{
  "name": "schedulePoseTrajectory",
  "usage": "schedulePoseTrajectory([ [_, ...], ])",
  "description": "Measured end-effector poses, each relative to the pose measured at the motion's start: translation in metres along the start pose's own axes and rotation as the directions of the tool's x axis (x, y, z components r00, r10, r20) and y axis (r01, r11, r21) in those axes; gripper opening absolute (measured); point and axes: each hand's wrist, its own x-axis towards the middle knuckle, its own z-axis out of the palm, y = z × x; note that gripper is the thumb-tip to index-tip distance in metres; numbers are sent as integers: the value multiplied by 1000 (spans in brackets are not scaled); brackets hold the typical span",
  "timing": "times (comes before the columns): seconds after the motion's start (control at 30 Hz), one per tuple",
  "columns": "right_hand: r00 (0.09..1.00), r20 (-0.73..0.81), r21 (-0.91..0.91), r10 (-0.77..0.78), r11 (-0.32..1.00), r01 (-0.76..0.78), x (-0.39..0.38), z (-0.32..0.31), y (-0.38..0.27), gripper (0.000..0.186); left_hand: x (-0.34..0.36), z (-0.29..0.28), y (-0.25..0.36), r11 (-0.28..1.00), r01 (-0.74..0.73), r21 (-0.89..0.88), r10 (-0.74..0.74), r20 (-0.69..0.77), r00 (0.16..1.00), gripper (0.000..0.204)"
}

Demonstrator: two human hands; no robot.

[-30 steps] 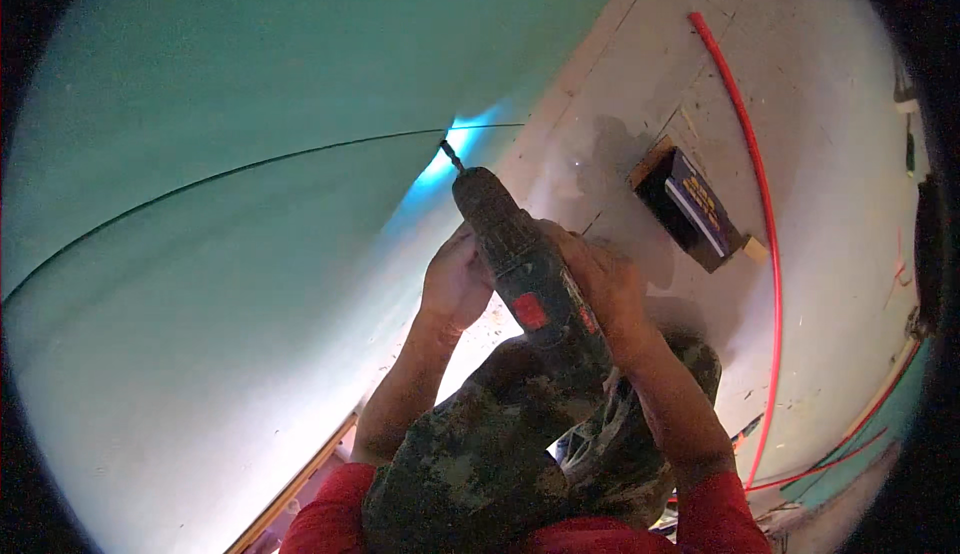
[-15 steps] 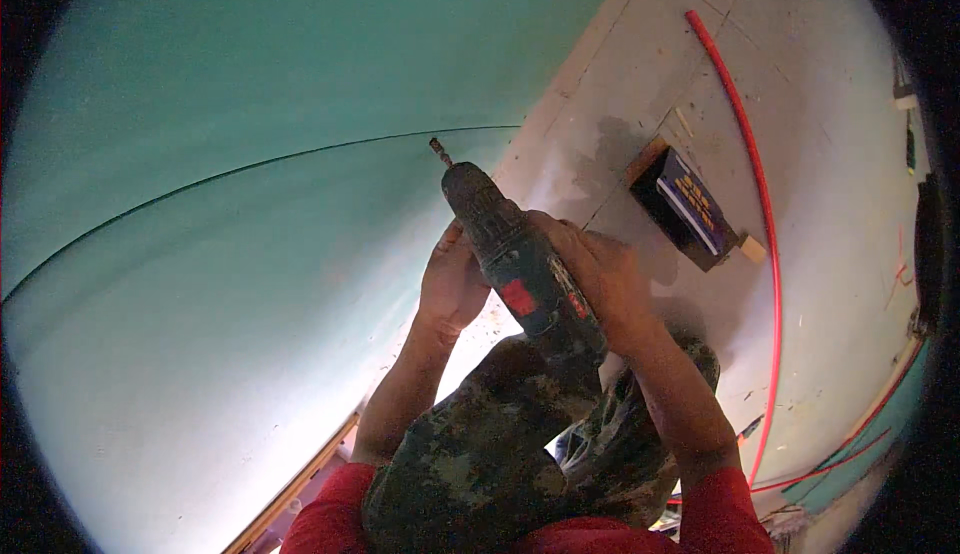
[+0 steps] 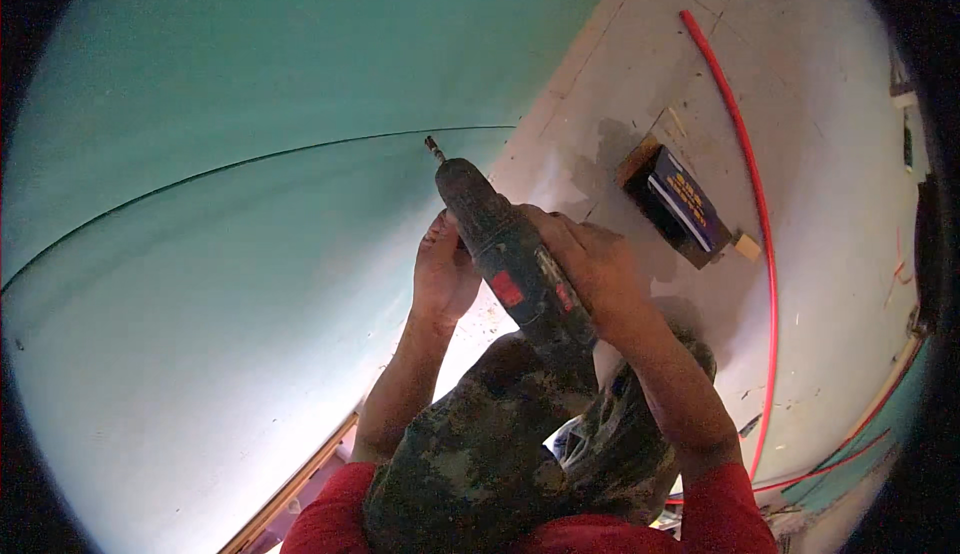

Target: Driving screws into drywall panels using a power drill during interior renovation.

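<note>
A dark cordless drill (image 3: 515, 259) with red patches points up and to the left, a bit (image 3: 430, 144) in its chuck. My left hand (image 3: 440, 274) grips it from the left side, low near the body, with the fingers partly behind it. My right hand (image 3: 600, 274) is wrapped round the drill's right side and rear. The bit's tip shows in front of a pale green board (image 3: 220, 74), just below a thin dark line across it; whether it touches the board I cannot tell. My knees in camouflage trousers (image 3: 470, 424) are under my forearms.
On the tiled floor (image 3: 600, 54) to the right lie an open dark box (image 3: 675, 204) with printing, a small wood block (image 3: 748, 247), and a long red tube (image 3: 750, 154) running lengthwise. More red tubes and dark clutter sit along the right rim. A wooden edge (image 3: 300, 474) runs at lower left.
The drill and both my hands have shifted slightly up and left. The blue-white light that lit the board by the bit one second ago is gone.
</note>
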Motion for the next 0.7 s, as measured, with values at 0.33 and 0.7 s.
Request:
schedulePoseTrajectory([
  [0.33,999,8,-16,-42,999,42,3,-6,1,61,1,16,-2,990,-114,84,111,39,993,29],
  [0.7,994,17,-68,-105,992,106,1,-10,5,61,8,32,-6,961,-193,199,184,63,981,10],
])
